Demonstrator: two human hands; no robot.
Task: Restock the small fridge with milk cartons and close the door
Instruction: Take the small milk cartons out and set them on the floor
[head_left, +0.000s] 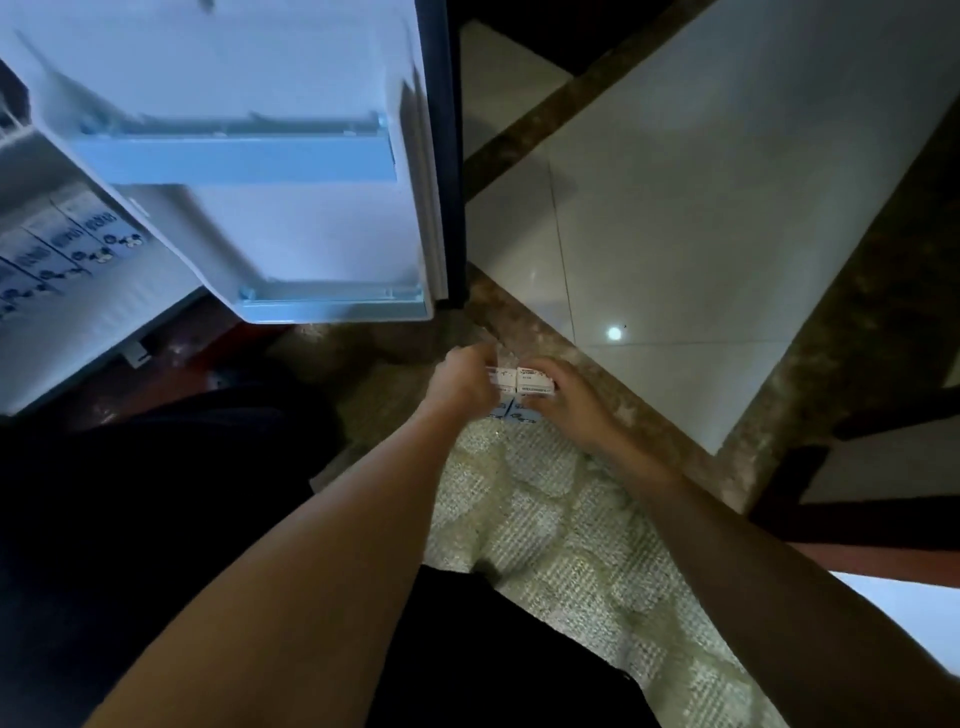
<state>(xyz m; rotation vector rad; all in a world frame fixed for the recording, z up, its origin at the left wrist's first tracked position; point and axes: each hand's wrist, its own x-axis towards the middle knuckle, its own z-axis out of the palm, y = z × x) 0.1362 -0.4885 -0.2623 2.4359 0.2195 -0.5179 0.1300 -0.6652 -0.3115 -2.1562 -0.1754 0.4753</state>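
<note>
Two small milk cartons (521, 387) stand side by side on the floor, white tops up, light blue sides below. My left hand (464, 382) grips them from the left, and my right hand (563, 397) holds them from the right. The small fridge (67, 312) sits at the left with its door (291, 208) swung wide open toward me. Inside on the lower shelf lies a row of several milk cartons (67, 244) with blue print. Both door racks hold nothing I can see.
A patterned woven mat (550, 519) lies under my forearms. Beyond it is glossy white floor tile (675, 234) with a dark marbled border (519, 322). Dark wooden furniture legs (810, 493) stand at the right. My dark-clothed knees fill the lower left.
</note>
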